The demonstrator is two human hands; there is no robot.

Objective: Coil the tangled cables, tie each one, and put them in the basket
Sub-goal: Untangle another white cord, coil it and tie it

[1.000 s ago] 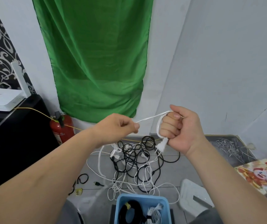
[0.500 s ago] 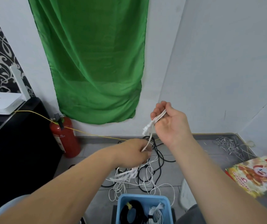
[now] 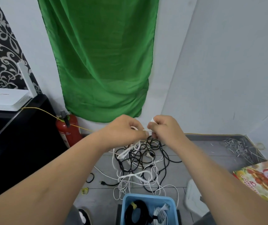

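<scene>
Both hands meet in mid-air above a tangle of black and white cables (image 3: 143,161) on the grey floor. My right hand (image 3: 164,129) grips the plug end of a white cable (image 3: 125,153). My left hand (image 3: 125,130) pinches the same cable right beside it, and the cable hangs down blurred into the tangle. A blue basket (image 3: 172,202) sits at the bottom centre. Inside it lie a coiled black cable (image 3: 136,213) with a yellow tie and a coiled white cable (image 3: 161,215).
A red fire extinguisher (image 3: 68,129) stands by the wall under a green cloth (image 3: 100,59). A black cabinet (image 3: 16,140) with a white router (image 3: 5,99) is at the left. White ties (image 3: 237,145) lie scattered at the right, near a colourful bag (image 3: 263,177).
My left hand rose from the tangle to meet my right hand, which came down slightly. Both now hold the white cable close together.
</scene>
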